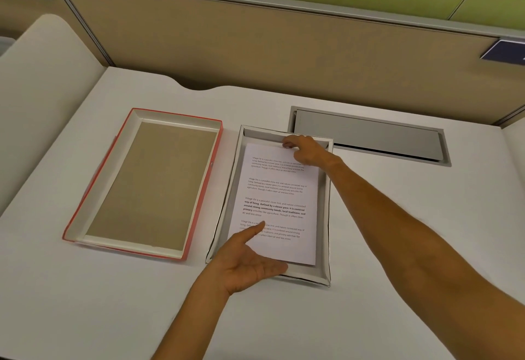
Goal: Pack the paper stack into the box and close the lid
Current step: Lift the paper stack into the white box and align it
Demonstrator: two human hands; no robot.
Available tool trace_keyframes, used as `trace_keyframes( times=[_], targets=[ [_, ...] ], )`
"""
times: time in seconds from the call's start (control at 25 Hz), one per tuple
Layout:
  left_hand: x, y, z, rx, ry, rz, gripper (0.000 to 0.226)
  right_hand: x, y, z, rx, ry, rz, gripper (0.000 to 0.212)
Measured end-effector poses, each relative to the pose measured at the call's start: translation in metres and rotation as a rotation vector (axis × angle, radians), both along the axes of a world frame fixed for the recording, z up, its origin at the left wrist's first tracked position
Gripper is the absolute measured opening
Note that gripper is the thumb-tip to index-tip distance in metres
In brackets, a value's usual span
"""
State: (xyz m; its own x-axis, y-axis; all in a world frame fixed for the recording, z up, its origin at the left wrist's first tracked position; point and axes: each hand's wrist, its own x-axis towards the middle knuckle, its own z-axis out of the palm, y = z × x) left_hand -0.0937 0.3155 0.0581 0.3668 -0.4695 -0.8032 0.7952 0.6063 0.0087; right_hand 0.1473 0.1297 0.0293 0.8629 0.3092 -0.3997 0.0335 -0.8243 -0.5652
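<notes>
The paper stack point(277, 203) lies flat inside the open white box point(326, 217) on the white table point(369, 246), its printed side up, with a strip of box floor bare along the far end and the right side; the left hand point(250, 260) rests at the near left corner of the box, palm turned up and inward, its fingers point(257, 230) spread loosely and gripping nothing; the forefinger lies on top of the near part of the sheet while the thumb points along the near edge of the stack, just at the paper's rim; the right hand point(305, 151) reaches across to the far end of the box, its fingers point(288, 142) curled down onto the far edge of the stack beside the far wall; whether they pinch the paper or only press on it cannot be told; the lid point(211, 172), red outside with a brown inside, lies upturned on the table just left of the box, apart from both hands; a grey hatch point(369, 138) is set into the table beyond the box.
</notes>
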Motion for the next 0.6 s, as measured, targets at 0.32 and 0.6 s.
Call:
trace_keyframes(
  times=[0.32,0.6],
  targets=[
    [0.046,0.093,0.019,0.67,-0.454,0.233,0.013,-0.049,0.057,0.02,0.409,-0.074,-0.282,0.042],
    [0.081,0.221,-0.001,1.676,-0.558,-0.048,0.046,-0.133,0.146,0.012,0.618,0.123,-0.448,0.044]
  ],
)
